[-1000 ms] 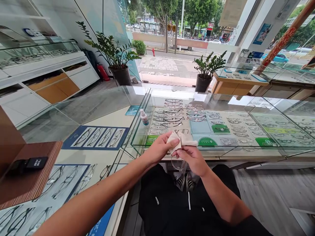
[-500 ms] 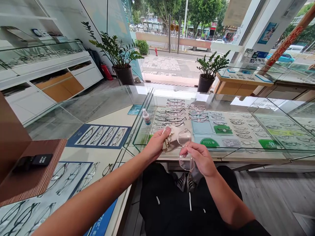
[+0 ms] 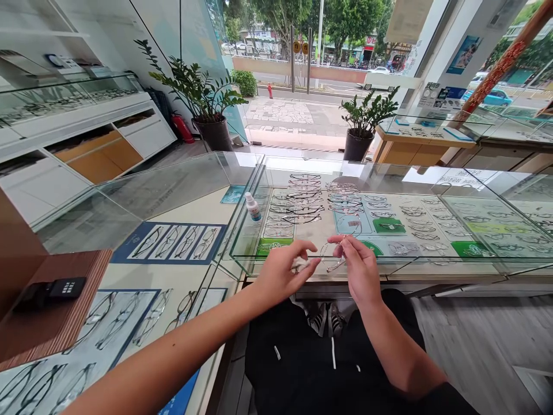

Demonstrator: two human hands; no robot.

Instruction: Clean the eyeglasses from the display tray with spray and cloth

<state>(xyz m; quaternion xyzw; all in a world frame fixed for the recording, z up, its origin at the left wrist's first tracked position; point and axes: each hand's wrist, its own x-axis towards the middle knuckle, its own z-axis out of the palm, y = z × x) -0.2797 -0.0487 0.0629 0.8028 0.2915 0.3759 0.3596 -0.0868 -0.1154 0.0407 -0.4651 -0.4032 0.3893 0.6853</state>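
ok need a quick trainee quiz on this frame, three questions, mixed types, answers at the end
1. True or false: the small bottle stands on the glass counter.
2. What does the right hand hold?
A) a screwdriver
B) a pair of glasses
C) a phone
3. Fill in: the left hand holds a crumpled, pale ____.

Key: 1 true; 2 B; 3 cloth.

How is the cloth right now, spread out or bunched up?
Bunched up: the cloth shows only as a small crumpled patch within the curled left hand; the fingers hide the rest.
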